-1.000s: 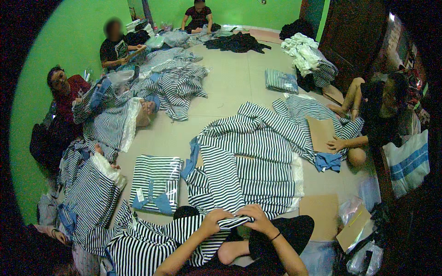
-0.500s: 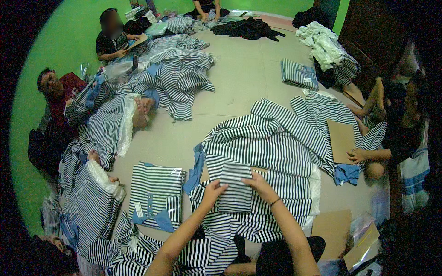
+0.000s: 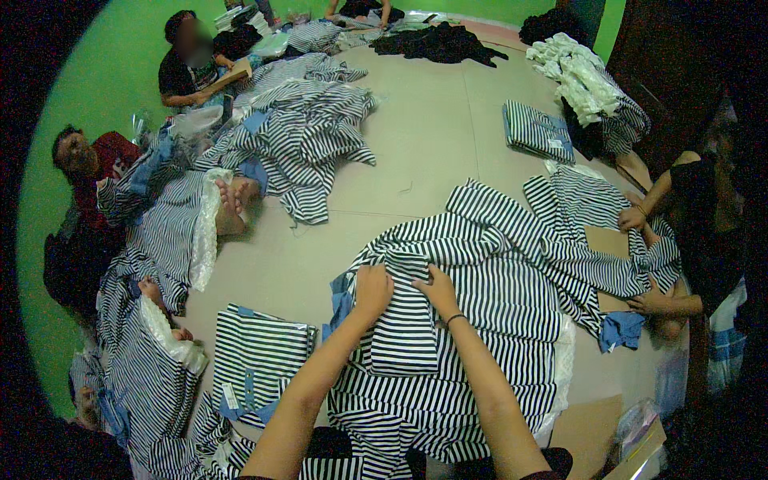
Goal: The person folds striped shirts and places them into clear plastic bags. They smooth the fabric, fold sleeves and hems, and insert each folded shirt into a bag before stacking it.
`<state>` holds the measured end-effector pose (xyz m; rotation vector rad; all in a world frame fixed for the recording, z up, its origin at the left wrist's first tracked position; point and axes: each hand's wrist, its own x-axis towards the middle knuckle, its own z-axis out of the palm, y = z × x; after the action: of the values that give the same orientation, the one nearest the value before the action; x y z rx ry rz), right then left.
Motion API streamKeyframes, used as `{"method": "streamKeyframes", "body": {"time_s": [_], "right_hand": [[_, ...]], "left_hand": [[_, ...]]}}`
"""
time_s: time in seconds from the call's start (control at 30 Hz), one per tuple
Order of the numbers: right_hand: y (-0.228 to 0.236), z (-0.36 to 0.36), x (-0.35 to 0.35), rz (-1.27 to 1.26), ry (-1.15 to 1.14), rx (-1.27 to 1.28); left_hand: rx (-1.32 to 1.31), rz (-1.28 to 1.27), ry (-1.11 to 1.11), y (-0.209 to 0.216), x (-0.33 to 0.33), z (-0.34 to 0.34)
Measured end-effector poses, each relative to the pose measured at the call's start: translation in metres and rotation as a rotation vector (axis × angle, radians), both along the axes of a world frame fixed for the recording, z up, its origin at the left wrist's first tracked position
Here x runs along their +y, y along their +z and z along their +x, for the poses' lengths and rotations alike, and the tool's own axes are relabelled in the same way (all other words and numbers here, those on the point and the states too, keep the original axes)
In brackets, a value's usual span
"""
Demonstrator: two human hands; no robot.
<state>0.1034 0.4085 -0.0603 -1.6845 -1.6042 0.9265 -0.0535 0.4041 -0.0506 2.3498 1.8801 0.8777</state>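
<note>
A black-and-white striped garment [image 3: 512,272] with white lace trim along its right edge lies spread on the floor before me. Along its left side runs a folded striped strip [image 3: 402,340], lying flat on the cloth. My left hand [image 3: 374,291] is closed on the upper left of this strip, fingers curled into the fabric. On the strip's upper right edge rests my right hand [image 3: 438,291], thumb and forefinger apart. Blue cloth [image 3: 342,298] shows beside my left wrist; my forearm partly covers the things nearby.
A folded striped garment in clear plastic [image 3: 260,352] lies left of my forearm, another packed one [image 3: 536,132] farther right. Brown cardboard [image 3: 588,432] lies by my right elbow. A co-worker's hand [image 3: 652,300] handles cardboard and striped cloth at right. More people sit among striped piles [image 3: 300,128] on the left.
Both hands have moved up to the strip's top end; the strip now lies flat on the garment. The right hand has spread its fingers. At right, the co-worker's cardboard is now partly under cloth.
</note>
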Motion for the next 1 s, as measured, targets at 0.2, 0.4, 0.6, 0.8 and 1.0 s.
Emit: {"method": "streamKeyframes", "body": {"time_s": [0.2,0.4,0.6,0.8,1.0], "right_hand": [[0.022,0.002,-0.006,0.477,0.300,-0.237],[0.043,0.001,0.012,0.095,0.878,-0.081],[0.031,-0.007,0.042,-0.221,0.864,-0.036],[0.018,-0.008,-0.004,0.324,0.219,-0.014],[0.035,0.006,-0.141,0.252,0.334,-0.354]], "left_hand": [[0.015,0.105,-0.144,0.009,-0.008,-0.011],[0.067,0.139,-0.180,0.040,-0.039,-0.014],[-0.397,-0.244,0.369,0.042,-0.144,0.008],[-0.576,-0.513,0.387,0.022,-0.178,-0.001],[-0.069,-0.290,0.348,0.022,-0.168,-0.013]]}}
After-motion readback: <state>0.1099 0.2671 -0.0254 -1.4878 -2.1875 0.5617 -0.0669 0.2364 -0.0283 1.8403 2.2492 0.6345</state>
